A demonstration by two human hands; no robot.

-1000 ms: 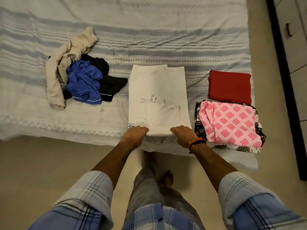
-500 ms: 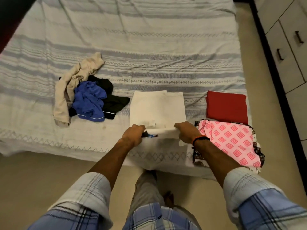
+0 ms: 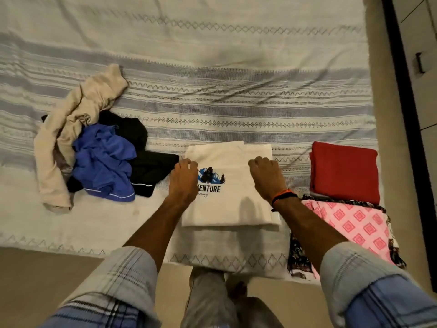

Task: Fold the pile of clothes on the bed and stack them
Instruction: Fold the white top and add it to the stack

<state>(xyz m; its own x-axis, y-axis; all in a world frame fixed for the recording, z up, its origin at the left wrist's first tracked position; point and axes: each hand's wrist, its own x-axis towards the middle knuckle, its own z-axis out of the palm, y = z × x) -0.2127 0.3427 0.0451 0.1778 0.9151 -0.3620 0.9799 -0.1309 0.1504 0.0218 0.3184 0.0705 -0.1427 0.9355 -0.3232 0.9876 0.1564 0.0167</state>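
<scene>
Nearest, plaid rolled-up sleeves (image 3: 127, 278) are seen, w/ bare forearms stretched fwd. over the bed edge. A cream T-shirt (image 3: 236, 209) lies folded into a flat rectangle at the bed's near edge, soft matte cotton, w/ a mountain print and "VENTURE" lettering facing up. The left hand (image 3: 183, 183) is set on its left side, fingers curled and pinching the folded-over edge; the right hand (image 3: 266, 178), w/ an orange-black band at the wrist, is curled and grips the top layer's far edge on the right. Just right, a pink diamond-print garment (image 3: 354, 226) is stacked on a dark floral one, w/ a red folded square (image 3: 343, 171) behind. To the left, a crumpled heap is seen: blue garment (image 3: 104, 162), black garment (image 3: 146, 166), beige garment (image 3: 71, 124). All is laid on a woven bedspread (image 3: 212, 91), grey-white stripes & zigzags. Beige floor and a cabinet (image 3: 421, 67) are seen far right.
</scene>
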